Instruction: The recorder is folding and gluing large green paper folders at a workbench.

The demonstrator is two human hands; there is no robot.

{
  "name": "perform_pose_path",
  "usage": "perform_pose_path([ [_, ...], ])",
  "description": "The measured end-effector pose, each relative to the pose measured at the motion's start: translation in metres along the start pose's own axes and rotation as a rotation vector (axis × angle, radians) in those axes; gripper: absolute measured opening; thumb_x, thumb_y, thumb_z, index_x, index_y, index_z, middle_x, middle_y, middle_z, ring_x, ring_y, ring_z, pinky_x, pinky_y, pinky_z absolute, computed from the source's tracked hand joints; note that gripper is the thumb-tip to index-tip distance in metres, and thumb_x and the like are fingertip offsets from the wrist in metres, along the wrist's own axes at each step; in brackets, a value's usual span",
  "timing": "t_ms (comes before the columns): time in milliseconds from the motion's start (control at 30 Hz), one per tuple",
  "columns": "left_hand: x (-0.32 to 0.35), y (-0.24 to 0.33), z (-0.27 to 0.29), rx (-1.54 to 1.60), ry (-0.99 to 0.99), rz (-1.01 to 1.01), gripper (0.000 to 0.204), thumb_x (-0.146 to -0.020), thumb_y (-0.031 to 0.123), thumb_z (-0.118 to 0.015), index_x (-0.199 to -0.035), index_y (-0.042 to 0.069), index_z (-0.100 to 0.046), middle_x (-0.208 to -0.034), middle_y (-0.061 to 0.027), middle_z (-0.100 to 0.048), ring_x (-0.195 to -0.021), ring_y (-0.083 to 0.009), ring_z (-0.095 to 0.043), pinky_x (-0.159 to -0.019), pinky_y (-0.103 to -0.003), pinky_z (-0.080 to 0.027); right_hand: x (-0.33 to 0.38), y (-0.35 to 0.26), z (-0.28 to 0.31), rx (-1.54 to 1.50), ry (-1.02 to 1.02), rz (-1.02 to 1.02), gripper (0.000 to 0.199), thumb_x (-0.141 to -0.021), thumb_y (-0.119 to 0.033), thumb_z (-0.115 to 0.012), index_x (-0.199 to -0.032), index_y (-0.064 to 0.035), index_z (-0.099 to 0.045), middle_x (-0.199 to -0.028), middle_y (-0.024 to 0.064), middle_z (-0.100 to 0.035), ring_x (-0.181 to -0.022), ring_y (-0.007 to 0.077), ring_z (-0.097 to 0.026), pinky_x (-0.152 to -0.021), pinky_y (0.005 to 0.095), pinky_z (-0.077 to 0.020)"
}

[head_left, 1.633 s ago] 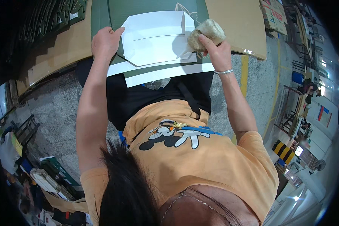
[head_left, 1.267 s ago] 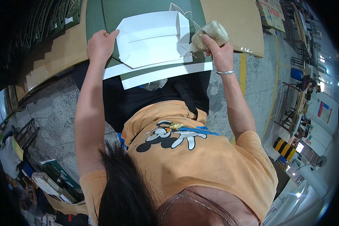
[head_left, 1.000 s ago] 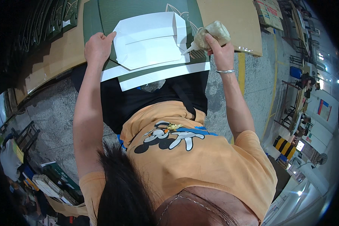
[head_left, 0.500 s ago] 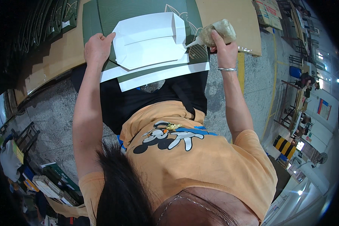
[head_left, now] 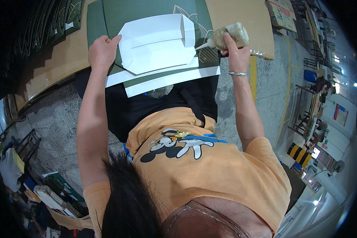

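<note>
I see a grey concrete floor (head_left: 43, 119), mottled and worn, with a yellow line (head_left: 286, 99) painted along it at the right. A brown tabletop (head_left: 242, 16) spans the top of the view. At lower left, books and boxes (head_left: 51, 194) lie stacked on the floor beside a dark crate (head_left: 25, 144). Far right, a blue barrel (head_left: 310, 75), a black-and-yellow striped block (head_left: 299, 154) and bright lamps (head_left: 337, 59) show.

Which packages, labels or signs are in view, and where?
White folded paper bag blank: on the dark green printed sheet, left hand on its corner.
Squeeze bottle with pale nozzle: in the right hand.
Flat printed cartons: top right, on the floor.
Red-and-blue wall poster: far right.
</note>
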State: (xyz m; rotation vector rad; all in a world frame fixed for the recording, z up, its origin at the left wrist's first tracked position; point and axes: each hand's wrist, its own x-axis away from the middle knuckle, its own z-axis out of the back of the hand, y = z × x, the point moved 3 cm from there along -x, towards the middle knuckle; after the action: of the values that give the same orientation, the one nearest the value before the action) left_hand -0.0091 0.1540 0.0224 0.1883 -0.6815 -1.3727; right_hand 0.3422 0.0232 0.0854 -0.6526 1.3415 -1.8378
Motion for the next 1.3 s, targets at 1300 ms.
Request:
perform_pose_path([
  [1300,0.006,0.002,0.001,0.019,0.025,0.0,0.044,-0.08,0.046,-0.065,-0.073,0.003,-0.058,-0.077,-0.0166,-0.065,-0.08,-0.0337,-0.063,-0.071,-0.043,-0.048,-0.064,-0.033,-0.058,-0.173,0.008,0.223,0.036,-0.08,-0.023,-0.077,-0.098,0.0024,-0.059,-0.077,0.0058,-0.063,-0.057,0.0085,-0.057,-0.043,0.0223,-0.0452],
])
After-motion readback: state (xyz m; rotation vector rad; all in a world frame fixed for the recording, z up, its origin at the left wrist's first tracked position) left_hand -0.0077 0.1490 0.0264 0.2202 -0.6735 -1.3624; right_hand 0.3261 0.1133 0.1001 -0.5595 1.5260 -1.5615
